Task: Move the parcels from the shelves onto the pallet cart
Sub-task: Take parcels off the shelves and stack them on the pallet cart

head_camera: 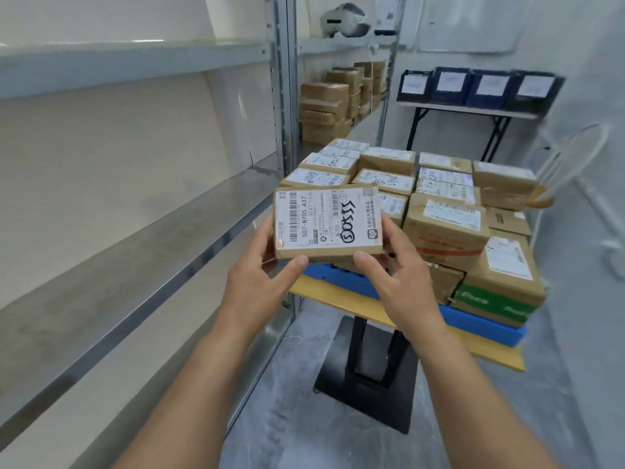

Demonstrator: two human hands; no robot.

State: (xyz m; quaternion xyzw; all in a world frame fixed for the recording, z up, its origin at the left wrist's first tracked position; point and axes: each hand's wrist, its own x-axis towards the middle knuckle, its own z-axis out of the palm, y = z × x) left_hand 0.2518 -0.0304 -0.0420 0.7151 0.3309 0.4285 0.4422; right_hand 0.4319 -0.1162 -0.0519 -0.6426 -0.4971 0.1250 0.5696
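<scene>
Head view: a flat brown cardboard parcel (327,222) is held in the air by both hands, above the near left corner of the blue pallet (480,324). Its top is covered by a white shipping label with barcodes, "507-N705 A37" in print and a black marker scrawl. The left hand (262,275) and right hand (395,275) are each clamped on it, thumbs pressed on the near edge, fingers wrapped under the sides. Stacked parcels (446,211) are seen on the pallet, which is set on a yellow tabletop (338,296). A bare metal shelf (135,252) is seen at left.
</scene>
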